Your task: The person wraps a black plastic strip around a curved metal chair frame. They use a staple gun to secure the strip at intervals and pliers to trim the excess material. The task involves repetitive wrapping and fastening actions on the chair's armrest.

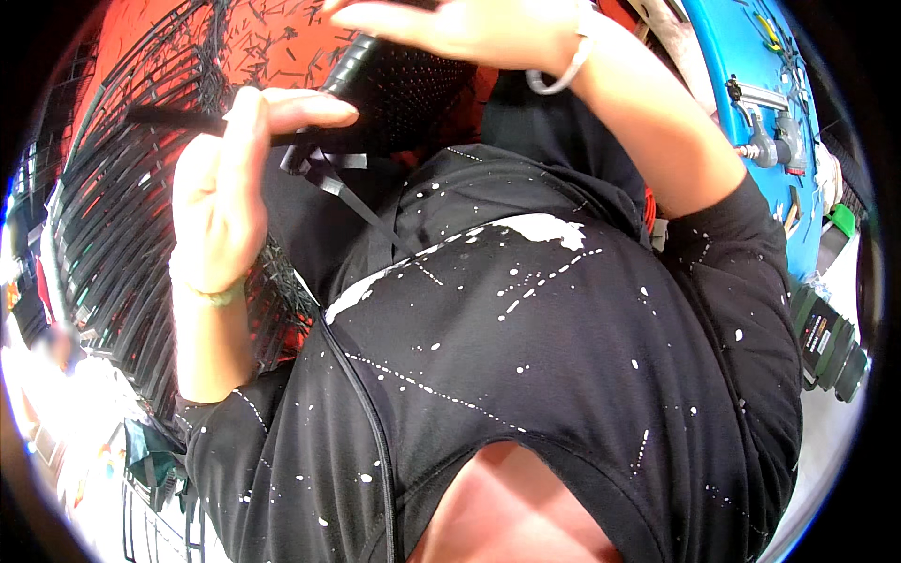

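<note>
My left hand (221,192) is raised at the left, its thumb and fingers closed on a flat black strip (174,118) that sticks out to the left. My right hand (488,33) is at the top edge, thumb stretched out to the left above a black perforated piece (404,98) with a ribbed edge. Its other fingers are largely cut off by the frame, and something dark shows between them and the thumb. Below the left fingertips, a shiny black strap (343,192) runs down across my dark clothes. The perforated piece lies over my lap.
A large heap of long black strips (127,235) fills the left side. Short black scraps lie scattered over a red surface (272,38). To the right stands a blue table (723,47) with metal tools (774,136). A dark green cylindrical object (826,342) is by my right elbow.
</note>
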The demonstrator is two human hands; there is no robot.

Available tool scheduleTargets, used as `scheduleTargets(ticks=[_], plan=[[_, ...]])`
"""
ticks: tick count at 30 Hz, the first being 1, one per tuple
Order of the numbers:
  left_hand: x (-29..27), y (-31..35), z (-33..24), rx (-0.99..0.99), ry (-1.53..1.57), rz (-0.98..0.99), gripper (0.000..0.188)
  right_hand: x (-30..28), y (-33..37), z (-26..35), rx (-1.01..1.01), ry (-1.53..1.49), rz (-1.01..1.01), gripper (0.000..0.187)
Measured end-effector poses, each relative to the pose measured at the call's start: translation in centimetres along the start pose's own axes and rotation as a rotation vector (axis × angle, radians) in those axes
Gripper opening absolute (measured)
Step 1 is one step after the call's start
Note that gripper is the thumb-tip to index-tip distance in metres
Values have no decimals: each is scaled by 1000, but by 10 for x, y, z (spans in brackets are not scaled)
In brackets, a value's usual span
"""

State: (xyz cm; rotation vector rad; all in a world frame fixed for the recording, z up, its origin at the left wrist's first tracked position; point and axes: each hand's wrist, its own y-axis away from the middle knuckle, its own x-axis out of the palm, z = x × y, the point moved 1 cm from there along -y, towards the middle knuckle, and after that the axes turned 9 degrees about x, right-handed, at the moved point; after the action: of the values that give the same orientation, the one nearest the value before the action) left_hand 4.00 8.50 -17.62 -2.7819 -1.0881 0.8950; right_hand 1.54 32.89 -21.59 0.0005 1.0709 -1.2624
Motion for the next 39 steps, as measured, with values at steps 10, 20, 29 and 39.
scheduleTargets(ticks=[10,20,29,39], plan=[[9,-23,-2,-505,930,-380,58,68,-16,35,192,358,359,36],[-17,-13,-2,-450,1028,-363,54,76,-14,40,199,309,299,40],[-14,32,95,-345,1775,-574,46,65,-10,40,16,179,182,29],[6,21,104,-316,1914,-447,44,62,-9,55,-60,30,164,33]])
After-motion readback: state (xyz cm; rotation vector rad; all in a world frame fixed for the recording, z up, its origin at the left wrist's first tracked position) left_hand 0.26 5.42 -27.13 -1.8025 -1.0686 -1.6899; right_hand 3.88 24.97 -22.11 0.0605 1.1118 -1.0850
